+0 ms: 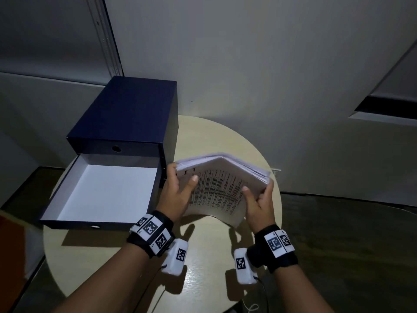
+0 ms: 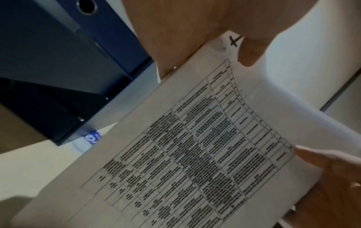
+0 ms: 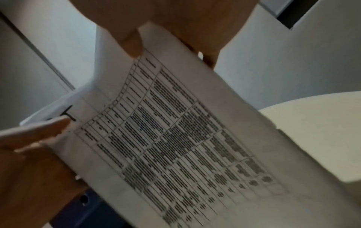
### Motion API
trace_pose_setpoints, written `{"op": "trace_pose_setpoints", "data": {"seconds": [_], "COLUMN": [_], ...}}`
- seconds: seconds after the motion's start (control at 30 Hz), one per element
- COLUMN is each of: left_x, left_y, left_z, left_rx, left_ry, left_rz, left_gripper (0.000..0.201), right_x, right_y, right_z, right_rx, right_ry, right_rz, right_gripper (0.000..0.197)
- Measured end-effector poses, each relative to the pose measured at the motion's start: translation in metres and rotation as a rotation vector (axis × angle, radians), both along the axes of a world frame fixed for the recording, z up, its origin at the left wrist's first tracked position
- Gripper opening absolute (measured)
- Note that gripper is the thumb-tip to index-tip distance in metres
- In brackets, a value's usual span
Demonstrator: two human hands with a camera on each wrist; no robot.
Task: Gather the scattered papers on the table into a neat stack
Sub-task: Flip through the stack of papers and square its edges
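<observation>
A thick stack of papers [image 1: 218, 188] with a printed table on its near sheet is held up on edge above the round table [image 1: 203, 256], bowed in the middle. My left hand [image 1: 180, 190] grips its left side, thumb on the printed face and fingers behind. Gripping the right side the same way is my right hand [image 1: 259, 199]. In the left wrist view the printed sheet [image 2: 195, 154] fills the frame, with the left hand [image 2: 195, 30] at its top corner. The right wrist view shows the same sheet [image 3: 175, 138] under the right hand [image 3: 156, 30].
A dark blue drawer box [image 1: 126, 116] stands at the table's left, its lower drawer [image 1: 101, 190] pulled out and showing a white inside. A wall [image 1: 248, 64] rises close behind the table. Dark floor lies to the right.
</observation>
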State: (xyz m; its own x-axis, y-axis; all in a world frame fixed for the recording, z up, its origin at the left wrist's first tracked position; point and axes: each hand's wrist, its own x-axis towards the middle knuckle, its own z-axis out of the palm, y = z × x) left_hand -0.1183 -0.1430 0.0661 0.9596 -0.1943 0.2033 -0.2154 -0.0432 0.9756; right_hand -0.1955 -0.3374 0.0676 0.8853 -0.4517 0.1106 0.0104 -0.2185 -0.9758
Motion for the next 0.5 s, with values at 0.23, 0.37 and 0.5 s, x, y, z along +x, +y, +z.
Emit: {"op": "trace_pose_setpoints", "data": {"seconds": [0.23,0.37,0.5], "left_x": [0.011,0.022,0.024], "left_y": [-0.012,-0.023,-0.025], "left_z": [0.015,0.026,0.030], "left_rx": [-0.257,-0.243,-0.198], "left_ry": [0.087,0.151,0.140], "left_rz": [0.167,0.321,0.334], "left_gripper": [0.037,0.018,0.014], "right_x": [0.013,0.028,0.032], "right_y": [0.004,0.003,0.001], "right_z": [0.015,0.027,0.028], "right_rx": [0.090,0.147,0.197], "right_ry": [-0.128,-0.067,-0.060], "right_rz": [-0.185,-0.298,-0.325], "right_gripper": [0.044,0.029,0.020]}}
